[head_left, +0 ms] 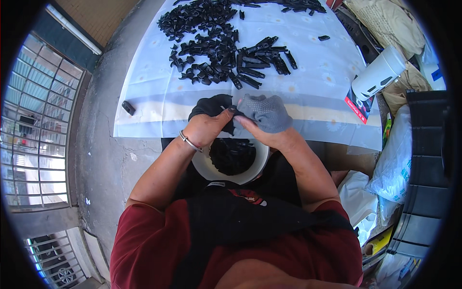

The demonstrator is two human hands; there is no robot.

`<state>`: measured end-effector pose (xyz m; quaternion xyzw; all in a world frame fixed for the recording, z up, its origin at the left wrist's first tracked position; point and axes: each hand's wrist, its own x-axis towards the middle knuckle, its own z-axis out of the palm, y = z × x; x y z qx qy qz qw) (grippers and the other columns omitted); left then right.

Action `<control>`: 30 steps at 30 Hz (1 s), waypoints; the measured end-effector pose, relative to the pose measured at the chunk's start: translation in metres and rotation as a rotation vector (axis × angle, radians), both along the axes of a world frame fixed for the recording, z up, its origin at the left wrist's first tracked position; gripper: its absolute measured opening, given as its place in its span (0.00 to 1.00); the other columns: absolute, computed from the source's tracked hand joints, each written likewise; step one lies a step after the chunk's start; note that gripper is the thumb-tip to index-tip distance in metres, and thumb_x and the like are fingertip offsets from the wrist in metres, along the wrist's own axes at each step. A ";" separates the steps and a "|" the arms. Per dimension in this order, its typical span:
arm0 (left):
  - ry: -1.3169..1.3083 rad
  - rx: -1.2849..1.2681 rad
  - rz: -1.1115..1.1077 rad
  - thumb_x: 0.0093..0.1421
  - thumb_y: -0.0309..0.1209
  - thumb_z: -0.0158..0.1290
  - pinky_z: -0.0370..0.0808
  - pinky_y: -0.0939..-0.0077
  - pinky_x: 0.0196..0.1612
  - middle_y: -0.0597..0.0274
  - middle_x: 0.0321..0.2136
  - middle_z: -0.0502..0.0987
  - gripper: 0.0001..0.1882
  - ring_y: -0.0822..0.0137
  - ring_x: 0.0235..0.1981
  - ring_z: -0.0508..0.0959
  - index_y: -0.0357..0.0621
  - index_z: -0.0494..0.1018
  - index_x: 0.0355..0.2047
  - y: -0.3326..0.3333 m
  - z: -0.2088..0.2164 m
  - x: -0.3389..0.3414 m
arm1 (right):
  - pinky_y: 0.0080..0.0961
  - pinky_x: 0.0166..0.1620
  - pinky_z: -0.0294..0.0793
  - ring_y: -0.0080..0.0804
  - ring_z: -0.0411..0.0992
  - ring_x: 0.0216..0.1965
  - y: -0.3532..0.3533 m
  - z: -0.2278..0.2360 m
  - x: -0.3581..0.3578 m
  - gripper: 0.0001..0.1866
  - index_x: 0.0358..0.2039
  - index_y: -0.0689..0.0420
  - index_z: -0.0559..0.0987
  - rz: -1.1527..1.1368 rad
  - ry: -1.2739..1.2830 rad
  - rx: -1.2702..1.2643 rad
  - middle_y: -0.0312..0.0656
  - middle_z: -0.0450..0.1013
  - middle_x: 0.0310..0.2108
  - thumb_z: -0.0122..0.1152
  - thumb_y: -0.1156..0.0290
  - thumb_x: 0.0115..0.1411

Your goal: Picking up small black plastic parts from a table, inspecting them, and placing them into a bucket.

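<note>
My left hand [208, 126] has black fabric [206, 107] over its fingers, while its thumb is bare. A grey dotted glove [264, 111] covers the fingers of my right hand [262, 132], with that thumb bare too. Both hands are closed and meet at the thumbs over the table's near edge. Whatever they pinch there is dark and small; I cannot make out its shape. Just below them, between my legs, stands a white bucket [264, 164] holding black plastic parts [232, 157].
On the white flowered tablecloth [308, 84] lie a heap of short black pieces [197, 29] and several longer black strips [262, 55]. One black piece [128, 107] sits alone at left. A white tumbler [380, 72] and a red card [360, 107] are at right, beside bags [397, 159].
</note>
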<state>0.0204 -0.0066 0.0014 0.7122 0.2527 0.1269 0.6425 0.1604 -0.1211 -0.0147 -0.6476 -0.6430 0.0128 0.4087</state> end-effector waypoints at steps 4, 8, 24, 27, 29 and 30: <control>0.078 0.324 -0.186 0.55 0.25 0.48 0.70 0.84 0.27 0.64 0.26 0.74 0.10 0.78 0.25 0.72 0.36 0.70 0.38 0.005 0.004 -0.002 | 0.30 0.38 0.69 0.39 0.70 0.35 -0.001 0.002 0.002 0.17 0.39 0.54 0.74 0.147 0.170 -0.099 0.43 0.72 0.34 0.60 0.63 0.49; -0.021 0.538 -0.198 0.57 0.29 0.47 0.69 0.85 0.26 0.65 0.25 0.73 0.11 0.78 0.23 0.70 0.36 0.70 0.38 0.008 -0.005 -0.006 | 0.32 0.37 0.67 0.40 0.69 0.33 -0.001 0.000 -0.002 0.15 0.35 0.57 0.74 0.114 -0.005 -0.068 0.43 0.72 0.32 0.60 0.65 0.48; -0.029 0.217 0.025 0.62 0.42 0.37 0.63 0.77 0.19 0.64 0.12 0.67 0.22 0.72 0.15 0.65 0.36 0.70 0.23 0.003 -0.003 -0.014 | 0.28 0.36 0.68 0.36 0.70 0.32 -0.009 0.010 -0.001 0.12 0.34 0.56 0.76 0.102 -0.169 -0.023 0.39 0.73 0.31 0.60 0.67 0.49; -0.028 0.529 0.080 0.62 0.37 0.37 0.65 0.70 0.21 0.55 0.13 0.69 0.19 0.60 0.16 0.69 0.37 0.69 0.23 -0.011 -0.005 -0.008 | 0.31 0.40 0.66 0.35 0.69 0.37 -0.011 0.004 -0.005 0.14 0.36 0.53 0.76 0.054 -0.355 0.041 0.38 0.72 0.35 0.60 0.65 0.47; -0.043 0.662 0.090 0.59 0.31 0.38 0.66 0.60 0.25 0.45 0.18 0.71 0.14 0.45 0.22 0.71 0.38 0.69 0.22 -0.016 -0.002 -0.005 | 0.32 0.41 0.65 0.35 0.68 0.37 -0.007 -0.007 -0.013 0.14 0.36 0.52 0.76 0.045 -0.361 0.038 0.37 0.72 0.36 0.60 0.64 0.47; -0.042 0.663 0.086 0.59 0.31 0.38 0.66 0.60 0.25 0.45 0.18 0.71 0.14 0.45 0.22 0.71 0.38 0.69 0.22 -0.017 0.000 -0.007 | 0.33 0.42 0.65 0.34 0.68 0.38 -0.006 -0.011 -0.017 0.15 0.36 0.51 0.76 0.037 -0.366 0.036 0.36 0.71 0.38 0.60 0.63 0.46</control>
